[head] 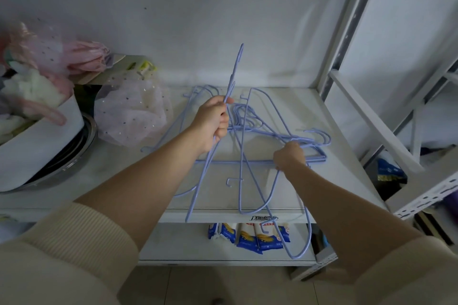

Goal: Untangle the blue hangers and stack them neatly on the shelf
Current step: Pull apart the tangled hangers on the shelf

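Blue hangers [250, 146] lie in a tangled pile on the white shelf [285, 104]. The left hand [213, 122] is closed around one lifted hanger [231, 82], and the right hand [288, 156] pinches wires in the pile. A hard pull could snag hooks and drag hangers off the edge.

A: How many hangers [247, 146] are in that tangle near the shelf's [292, 109] right edge?

B: Can't count them; the wires cross too much. The right hand [289, 156] covers where its wires meet, and its fingers are hidden.

A: And at the shelf's left end?

B: The white tub [37, 141] and the metal bowl [71, 156] under it are cut off by the frame; the things in the tub are blurred. The label [264, 218] on the front edge is too small to read.
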Motion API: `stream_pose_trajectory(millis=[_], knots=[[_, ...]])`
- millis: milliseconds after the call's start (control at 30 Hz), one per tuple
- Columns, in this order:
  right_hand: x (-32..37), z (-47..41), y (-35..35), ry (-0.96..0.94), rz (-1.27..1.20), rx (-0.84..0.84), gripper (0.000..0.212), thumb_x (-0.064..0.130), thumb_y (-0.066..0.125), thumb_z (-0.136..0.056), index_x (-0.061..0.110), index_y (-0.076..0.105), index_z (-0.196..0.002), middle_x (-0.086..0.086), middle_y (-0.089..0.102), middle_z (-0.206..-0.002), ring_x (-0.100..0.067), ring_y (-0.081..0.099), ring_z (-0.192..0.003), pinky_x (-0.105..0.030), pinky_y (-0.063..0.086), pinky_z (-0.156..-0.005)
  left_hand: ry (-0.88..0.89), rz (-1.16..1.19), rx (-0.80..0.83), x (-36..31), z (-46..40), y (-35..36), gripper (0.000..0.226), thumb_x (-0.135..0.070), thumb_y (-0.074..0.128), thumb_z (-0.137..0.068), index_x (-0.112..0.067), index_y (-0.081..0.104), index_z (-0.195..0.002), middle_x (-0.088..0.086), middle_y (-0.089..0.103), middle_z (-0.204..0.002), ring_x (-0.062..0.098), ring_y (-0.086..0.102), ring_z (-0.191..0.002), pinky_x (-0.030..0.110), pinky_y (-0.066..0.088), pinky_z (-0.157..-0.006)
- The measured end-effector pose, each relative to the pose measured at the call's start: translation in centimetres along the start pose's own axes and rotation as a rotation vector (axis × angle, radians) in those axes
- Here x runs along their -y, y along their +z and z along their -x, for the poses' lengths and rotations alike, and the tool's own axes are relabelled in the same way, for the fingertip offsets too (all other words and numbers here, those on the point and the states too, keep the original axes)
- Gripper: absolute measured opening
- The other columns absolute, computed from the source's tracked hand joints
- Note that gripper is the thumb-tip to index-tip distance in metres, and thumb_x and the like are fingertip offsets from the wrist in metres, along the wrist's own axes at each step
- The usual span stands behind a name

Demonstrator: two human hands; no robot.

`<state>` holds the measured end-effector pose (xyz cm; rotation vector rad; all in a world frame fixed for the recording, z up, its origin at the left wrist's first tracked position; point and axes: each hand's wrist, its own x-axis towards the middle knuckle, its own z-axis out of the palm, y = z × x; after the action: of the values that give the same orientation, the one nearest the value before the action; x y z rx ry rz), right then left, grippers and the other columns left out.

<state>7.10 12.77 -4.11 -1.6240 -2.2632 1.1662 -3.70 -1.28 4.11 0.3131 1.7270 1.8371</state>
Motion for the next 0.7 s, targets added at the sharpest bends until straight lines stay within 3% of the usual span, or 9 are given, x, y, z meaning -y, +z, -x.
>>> stream_pose_trajectory(millis=[100, 167, 200, 267, 367, 433, 533, 633, 700], knots=[[0.2, -0.1, -1.2, 0.052, -0.292, 0.008, 0.017, 0.009, 0.040, -0.092, 0.005, 0.055, -0.100, -0.012, 0.058, -0.097, -0.028, 0.061, -0.086, -0.033, 0.047, -0.066, 0.016, -0.019, -0.026, -0.1, 0.0, 0.2, 0.032, -0.005, 0.026, -0.097, -0.018, 0.054, -0.089, -0.003, 0.021, -0.053, 0.003, 0.018, -0.029, 0.009, 0.014, -0.033], [0.9, -0.2, -2.2, 0.073, -0.618, 0.064, 0.022, 0.013, 0.035, -0.094, 0.017, 0.043, -0.074, -0.004, 0.041, -0.068, -0.016, 0.043, -0.051, -0.026, 0.040, -0.048, 0.030, -0.012, -0.046, -0.4, 0.0, 0.3, 0.031, -0.006, 0.027, -0.097, -0.018, 0.053, -0.086, -0.004, 0.022, -0.051, 0.004, 0.018, -0.029, 0.009, 0.014, -0.033], [1.5, -0.2, -2.7, 0.068, -0.810, 0.079, 0.024, 0.013, 0.032, -0.096, 0.018, 0.041, -0.074, -0.002, 0.032, -0.062, -0.012, 0.034, -0.041, -0.021, 0.034, -0.039, 0.038, -0.005, -0.053, -0.7, 0.1, 0.4, 0.032, -0.006, 0.027, -0.097, -0.019, 0.053, -0.085, -0.005, 0.022, -0.049, 0.004, 0.017, -0.029, 0.009, 0.014, -0.034], [2.8, 0.5, -3.8, -0.008, -1.038, 0.047, 0.023, 0.010, 0.030, -0.098, 0.019, 0.052, -0.098, -0.001, 0.025, -0.057, -0.007, 0.023, -0.031, -0.013, 0.022, -0.033, 0.050, 0.001, -0.065, -1.5, 0.1, 0.7, 0.033, -0.007, 0.027, -0.097, -0.020, 0.053, -0.082, -0.005, 0.022, -0.048, 0.004, 0.016, -0.029, 0.008, 0.014, -0.034], [5.1, 1.9, -5.3, -0.142, -1.121, 0.058, 0.036, 0.006, 0.033, -0.098, 0.017, 0.052, -0.127, 0.000, 0.024, -0.054, -0.005, 0.020, -0.028, -0.012, 0.019, -0.034, 0.073, -0.023, -0.079, -2.8, 0.3, 1.2, 0.033, -0.006, 0.027, -0.096, -0.021, 0.052, -0.081, -0.002, 0.023, -0.053, 0.005, 0.017, -0.028, 0.008, 0.014, -0.035], [5.9, 2.5, -5.8, -0.167, -1.124, 0.070, 0.042, 0.004, 0.034, -0.097, 0.016, 0.050, -0.134, 0.003, 0.027, -0.049, -0.005, 0.020, -0.029, -0.013, 0.019, -0.035, 0.090, -0.047, -0.088, -3.3, 0.4, 1.6, 0.030, -0.006, 0.028, -0.095, -0.021, 0.051, -0.081, 0.000, 0.028, -0.054, 0.006, 0.019, -0.029, 0.009, 0.015, -0.035], [6.8, 3.7, -5.0, -0.221, -1.066, 0.077, 0.044, 0.004, 0.034, -0.096, 0.016, 0.050, -0.135, 0.001, 0.029, -0.052, -0.006, 0.023, -0.032, -0.015, 0.021, -0.036, 0.109, -0.010, -0.089, -3.7, 0.5, 2.3, 0.027, -0.007, 0.032, -0.096, -0.021, 0.048, -0.079, 0.005, 0.052, -0.060, 0.006, 0.030, -0.028, 0.012, 0.022, -0.036], [8.0, 5.3, -3.3, -0.364, -0.944, 0.060, 0.044, 0.004, 0.034, -0.092, 0.015, 0.055, -0.130, 0.001, 0.035, -0.055, -0.011, 0.030, -0.041, -0.021, 0.026, -0.041, 0.112, 0.067, -0.054, -3.7, 0.2, 2.8, 0.024, -0.010, 0.035, -0.098, -0.022, 0.046, -0.080, 0.001, 0.071, -0.083, 0.008, 0.061, -0.060, 0.019, 0.037, -0.049], [9.2, 6.4, -2.0, -0.425, -0.881, 0.049, 0.043, 0.003, 0.035, -0.090, 0.011, 0.057, -0.127, 0.001, 0.044, -0.058, -0.013, 0.037, -0.047, -0.026, 0.032, -0.047, 0.126, 0.081, -0.038, -3.5, 0.1, 3.1, 0.021, -0.012, 0.042, -0.097, -0.023, 0.047, -0.079, -0.002, 0.071, -0.090, 0.011, 0.064, -0.078, 0.022, 0.036, -0.056]])
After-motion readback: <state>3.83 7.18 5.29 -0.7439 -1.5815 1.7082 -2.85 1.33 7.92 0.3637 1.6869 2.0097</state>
